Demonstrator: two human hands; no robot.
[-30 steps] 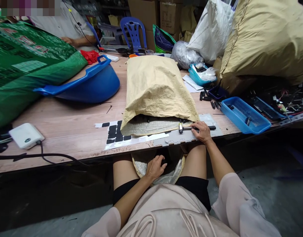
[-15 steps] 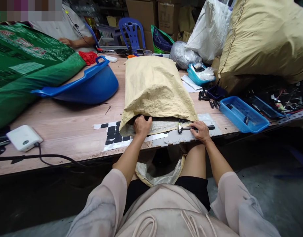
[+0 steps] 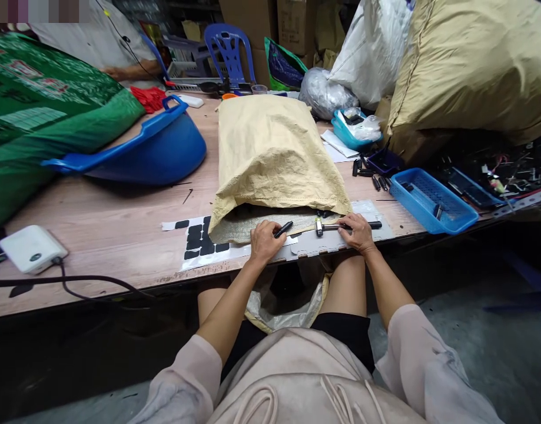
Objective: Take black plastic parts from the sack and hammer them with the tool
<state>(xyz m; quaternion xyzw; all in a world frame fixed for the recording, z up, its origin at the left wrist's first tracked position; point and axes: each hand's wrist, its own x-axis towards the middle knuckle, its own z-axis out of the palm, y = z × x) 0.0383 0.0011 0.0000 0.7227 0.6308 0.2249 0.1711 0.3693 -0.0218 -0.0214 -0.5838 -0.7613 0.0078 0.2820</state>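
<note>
My left hand [image 3: 264, 241] is closed around a short black rod-shaped part [image 3: 283, 229], just in front of the open mouth of a tan woven sack [image 3: 274, 153] lying on the wooden table [image 3: 120, 235]. My right hand [image 3: 357, 232] rests on a small hammer [image 3: 341, 226] with a black handle, fingers curled over it. Both hands lie on a white sheet [image 3: 336, 241] at the table's front edge. A sheet of black adhesive pads [image 3: 199, 240] lies to the left of the sack's mouth.
A blue plastic tub [image 3: 150, 147] leans on a green sack [image 3: 40, 118] at left. A white box with cable [image 3: 32, 248] sits front left. Blue trays [image 3: 429, 200] and loose black parts lie right. A bag [image 3: 283, 303] hangs between my knees. Another person's arm [image 3: 124, 72] rests far back.
My left hand rose from the bag at my lap, reached into the sack's mouth and drew back holding a black part. My right hand stayed on the hammer.
</note>
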